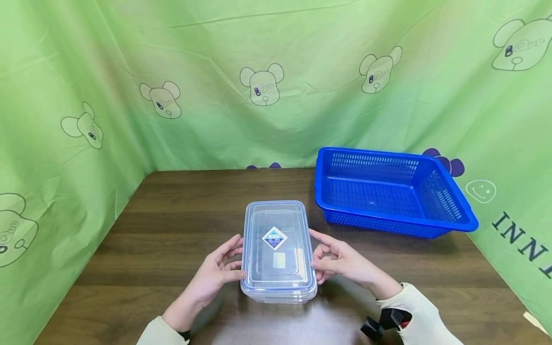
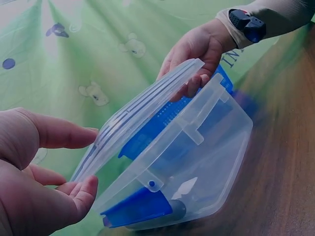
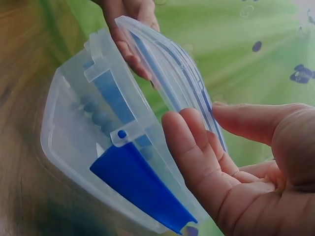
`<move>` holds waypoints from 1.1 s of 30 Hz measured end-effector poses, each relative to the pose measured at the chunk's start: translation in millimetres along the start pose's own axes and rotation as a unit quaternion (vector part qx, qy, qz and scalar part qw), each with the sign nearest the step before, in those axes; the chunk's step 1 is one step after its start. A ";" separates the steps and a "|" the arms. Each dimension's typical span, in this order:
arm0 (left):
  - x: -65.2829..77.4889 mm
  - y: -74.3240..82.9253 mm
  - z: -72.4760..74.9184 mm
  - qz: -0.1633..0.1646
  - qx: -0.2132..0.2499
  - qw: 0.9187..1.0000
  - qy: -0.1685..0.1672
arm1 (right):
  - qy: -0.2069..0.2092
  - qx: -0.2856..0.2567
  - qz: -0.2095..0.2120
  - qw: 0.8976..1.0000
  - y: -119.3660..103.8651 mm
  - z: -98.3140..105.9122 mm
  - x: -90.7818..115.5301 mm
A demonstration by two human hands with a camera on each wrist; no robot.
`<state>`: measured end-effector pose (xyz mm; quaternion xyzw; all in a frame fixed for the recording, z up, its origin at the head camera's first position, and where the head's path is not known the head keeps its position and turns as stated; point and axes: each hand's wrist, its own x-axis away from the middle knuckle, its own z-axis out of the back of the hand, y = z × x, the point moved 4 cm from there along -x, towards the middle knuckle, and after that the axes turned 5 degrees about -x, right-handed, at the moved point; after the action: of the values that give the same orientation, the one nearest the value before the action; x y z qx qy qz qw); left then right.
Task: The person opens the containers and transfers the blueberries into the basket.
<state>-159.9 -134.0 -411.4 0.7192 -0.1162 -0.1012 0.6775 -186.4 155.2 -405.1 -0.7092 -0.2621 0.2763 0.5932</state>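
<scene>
A clear plastic lid (image 1: 258, 263) with a blue rim strip and a diamond-shaped label is held over a clear food container (image 1: 282, 299). My left hand (image 1: 215, 268) pinches the lid's left edge between thumb and fingers, and my right hand (image 1: 340, 261) does so on the right edge. Both wrist views show a gap between the lid (image 2: 140, 113) and the rim of the container (image 3: 59, 123), which rests on the table. Blue side latches hang down along its walls, one latch (image 2: 138, 206) in the left wrist view and another latch (image 3: 140, 184) in the right.
A blue perforated plastic basket (image 1: 396, 223) stands at the back right of the brown wooden table (image 1: 181, 215). Green cloth (image 1: 207, 134) with cartoon bear heads hangs behind and along both sides. A black device (image 1: 384, 323) is strapped to the right wrist.
</scene>
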 end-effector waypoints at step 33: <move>77.9 -10.4 150.0 -0.171 0.149 0.966 -0.126 | -0.047 -0.065 -0.056 0.995 17.1 -134.8 -107.6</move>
<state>-130.8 -299.7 -430.1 0.8024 -0.0899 -0.2867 0.5157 -167.2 -16.7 -393.9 -0.7169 -0.3461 0.2581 0.5474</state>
